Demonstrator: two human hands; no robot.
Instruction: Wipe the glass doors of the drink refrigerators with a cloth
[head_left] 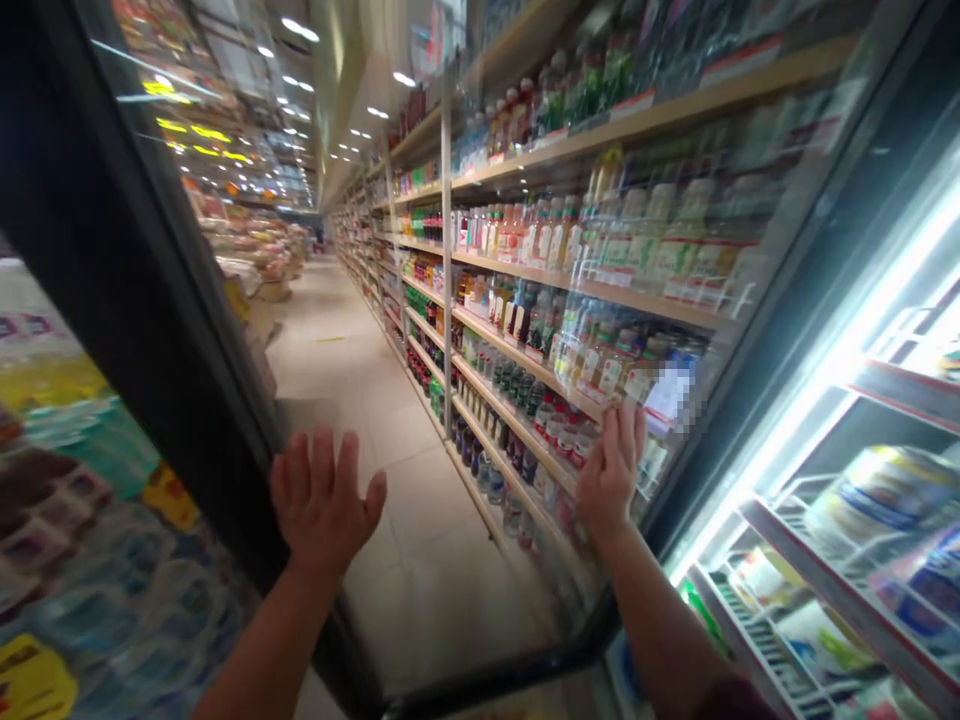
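A large glass cooler door [465, 600] with a black frame [142, 300] fills the middle of the view. My left hand [322, 500] is open, fingers spread, palm toward the glass close to the frame's left edge. My right hand [611, 465] lies flat and open against the glass near the door's right edge, fingers together and pointing up. Neither hand holds anything. Through the pane I see a shop aisle and shelves of bottles [570, 290].
On the right is the lit cooler interior [825, 400] with wire shelves [780, 560] holding packaged goods. At the left, packaged products [67, 520] show behind another glass front. The tiled aisle floor [337, 340] runs away between long shelving and display stands.
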